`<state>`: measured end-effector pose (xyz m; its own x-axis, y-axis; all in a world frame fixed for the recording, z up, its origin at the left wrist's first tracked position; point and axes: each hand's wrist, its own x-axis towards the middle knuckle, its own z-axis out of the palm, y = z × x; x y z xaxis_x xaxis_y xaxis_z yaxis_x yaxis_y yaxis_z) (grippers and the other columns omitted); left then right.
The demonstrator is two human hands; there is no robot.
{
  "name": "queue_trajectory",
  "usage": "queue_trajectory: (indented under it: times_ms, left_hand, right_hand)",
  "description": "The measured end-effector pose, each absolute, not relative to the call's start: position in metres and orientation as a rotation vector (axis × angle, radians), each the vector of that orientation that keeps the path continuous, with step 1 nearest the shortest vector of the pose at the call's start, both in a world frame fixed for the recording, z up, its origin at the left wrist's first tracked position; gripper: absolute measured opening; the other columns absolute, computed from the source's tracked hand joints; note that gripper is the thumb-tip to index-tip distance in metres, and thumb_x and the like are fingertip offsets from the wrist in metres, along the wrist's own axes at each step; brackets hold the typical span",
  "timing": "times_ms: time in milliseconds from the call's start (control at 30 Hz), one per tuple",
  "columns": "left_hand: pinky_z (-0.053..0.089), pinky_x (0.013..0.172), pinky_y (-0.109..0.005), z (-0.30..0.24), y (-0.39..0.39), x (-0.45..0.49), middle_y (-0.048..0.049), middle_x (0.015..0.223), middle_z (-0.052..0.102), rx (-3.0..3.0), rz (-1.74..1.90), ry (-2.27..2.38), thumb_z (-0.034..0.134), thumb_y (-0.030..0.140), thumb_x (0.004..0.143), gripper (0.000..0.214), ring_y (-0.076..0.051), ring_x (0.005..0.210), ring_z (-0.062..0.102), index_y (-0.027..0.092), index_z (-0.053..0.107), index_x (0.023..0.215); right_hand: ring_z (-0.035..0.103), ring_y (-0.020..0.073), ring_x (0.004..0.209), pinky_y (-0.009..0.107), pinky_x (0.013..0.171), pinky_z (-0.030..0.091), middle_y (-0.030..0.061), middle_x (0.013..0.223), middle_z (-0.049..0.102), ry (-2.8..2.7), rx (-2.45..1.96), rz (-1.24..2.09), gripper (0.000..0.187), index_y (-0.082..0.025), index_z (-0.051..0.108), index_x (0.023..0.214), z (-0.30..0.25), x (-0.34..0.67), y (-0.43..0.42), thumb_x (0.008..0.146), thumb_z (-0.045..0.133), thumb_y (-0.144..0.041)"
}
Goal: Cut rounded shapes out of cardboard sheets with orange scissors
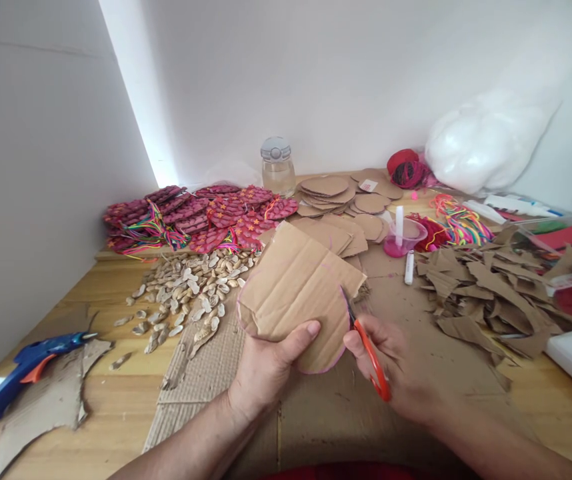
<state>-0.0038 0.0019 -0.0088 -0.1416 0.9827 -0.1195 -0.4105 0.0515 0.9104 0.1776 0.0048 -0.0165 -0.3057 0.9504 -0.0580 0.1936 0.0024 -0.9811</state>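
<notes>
My left hand (265,365) grips the lower edge of a brown cardboard piece (293,287), thumb on top. A pink line is drawn along its rounded edge. My right hand (391,363) holds orange-handled scissors (369,350). Their blades bite into the right edge of the cardboard, on the pink line. Both hands hover above a cardboard sheet laid on the wooden table (116,407).
Peanut shells (186,293) lie to the left, a blue glue gun (21,373) at the far left. Pink woven pieces (201,217), cut cardboard rounds (336,197), a glass jar (277,165) and a pink cup (402,239) stand behind. Cardboard scraps (486,293) pile at right.
</notes>
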Motion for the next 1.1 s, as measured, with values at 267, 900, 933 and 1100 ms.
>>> queue_trajectory:
  times_ms: [267, 900, 933, 1100]
  left_hand:
    - [0.041, 0.114, -0.043, -0.0127, 0.0038, -0.0083, -0.0088, 0.128, 0.068, 0.798, 1.415, 1.036, 0.084, 0.021, 0.072, 0.082, -0.025, 0.135, 0.051, 0.023, 0.043, 0.143]
    - [0.047, 0.109, -0.045, -0.0181, 0.0035, -0.0098, -0.0116, 0.139, 0.061, 0.796, 1.329, 0.975, 0.083, 0.019, 0.074, 0.090, -0.029, 0.127, 0.058, 0.024, 0.037, 0.150]
    - [0.047, 0.108, -0.045, -0.0178, 0.0035, -0.0099, -0.0115, 0.138, 0.062, 0.796, 1.333, 0.979, 0.084, 0.019, 0.073, 0.090, -0.029, 0.127, 0.058, 0.024, 0.038, 0.150]
    - [0.049, 0.107, -0.047, -0.0170, 0.0034, -0.0098, -0.0113, 0.131, 0.067, 0.791, 1.350, 0.995, 0.085, 0.020, 0.071, 0.087, -0.030, 0.125, 0.060, 0.022, 0.044, 0.147]
  right_hand:
    - [0.031, 0.0107, 0.046, 0.026, 0.042, 0.023, -0.0065, 0.051, 0.036, -1.564, -1.250, 1.350, 0.046, -0.023, 0.044, 0.065, -0.0133, 0.1754, 0.0065, 0.087, 0.063, -0.059]
    - [0.034, 0.0094, 0.046, 0.023, 0.042, 0.025, -0.0074, 0.055, 0.037, -1.534, -1.214, 1.458, 0.043, -0.023, 0.041, 0.067, -0.0176, 0.1821, 0.0035, 0.093, 0.059, -0.053]
    - [0.034, 0.0093, 0.045, 0.023, 0.042, 0.025, -0.0075, 0.055, 0.037, -1.527, -1.214, 1.456, 0.042, -0.023, 0.042, 0.068, -0.0176, 0.1818, 0.0033, 0.092, 0.060, -0.052]
    - [0.035, 0.0091, 0.041, 0.023, 0.039, 0.025, -0.0076, 0.049, 0.040, -1.512, -1.249, 1.427, 0.043, -0.023, 0.043, 0.067, -0.0185, 0.1800, 0.0024, 0.091, 0.061, -0.053]
